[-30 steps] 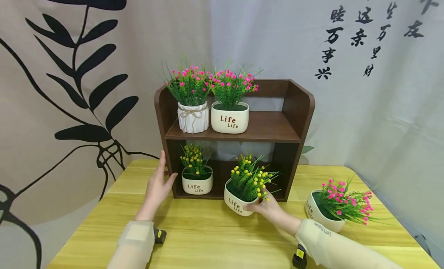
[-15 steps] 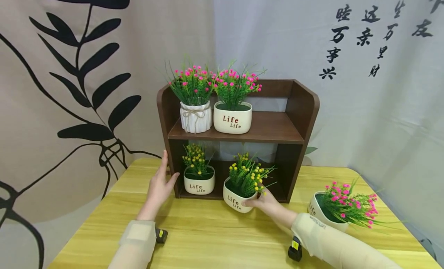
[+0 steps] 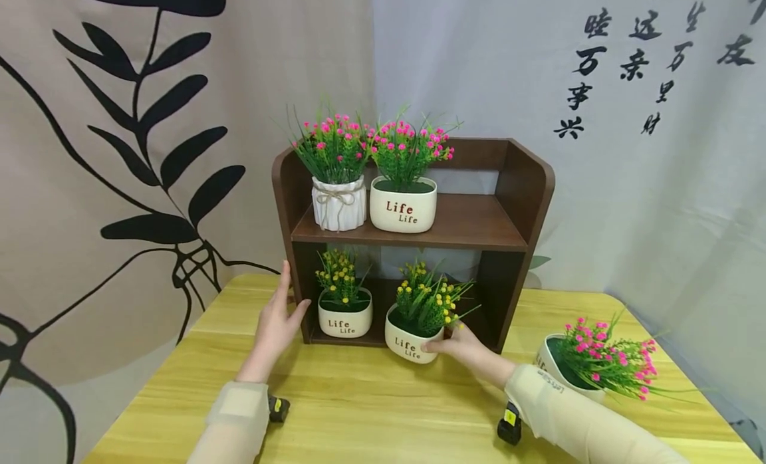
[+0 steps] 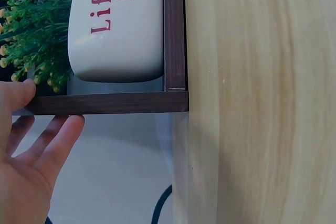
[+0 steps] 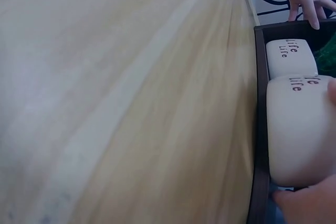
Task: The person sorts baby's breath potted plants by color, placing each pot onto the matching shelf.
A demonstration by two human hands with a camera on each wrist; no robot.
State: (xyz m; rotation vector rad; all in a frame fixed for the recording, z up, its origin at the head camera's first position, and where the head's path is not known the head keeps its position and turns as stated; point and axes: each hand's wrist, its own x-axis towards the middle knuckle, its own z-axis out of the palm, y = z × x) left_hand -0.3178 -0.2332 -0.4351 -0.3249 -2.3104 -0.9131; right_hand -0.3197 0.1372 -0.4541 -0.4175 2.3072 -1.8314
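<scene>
A small brown wooden shelf (image 3: 407, 240) stands on the table, with two levels. My left hand (image 3: 280, 320) holds its left side panel low down, the thumb inside and the fingers outside in the left wrist view. With my right hand (image 3: 463, 349) I grip a cream flowerpot (image 3: 413, 341) by its right side; it bears "Life" lettering and yellow flowers. It is tilted and overlaps the front edge of the lower level. To its left, a similar pot with yellow flowers (image 3: 345, 318) stands upright inside, near the left panel.
On the upper level stand a white pot tied with twine (image 3: 339, 208) and a cream pot (image 3: 403, 210), both with pink flowers. Another cream pot with pink flowers (image 3: 574, 367) stands on the wooden table (image 3: 359, 411) at right, beside my right sleeve. A printed curtain (image 3: 455, 58) hangs behind.
My right hand has moved the flowerpot slightly back and left, closer into the lower level of the shelf. My left hand has stayed at the left panel. The head view has shifted a little.
</scene>
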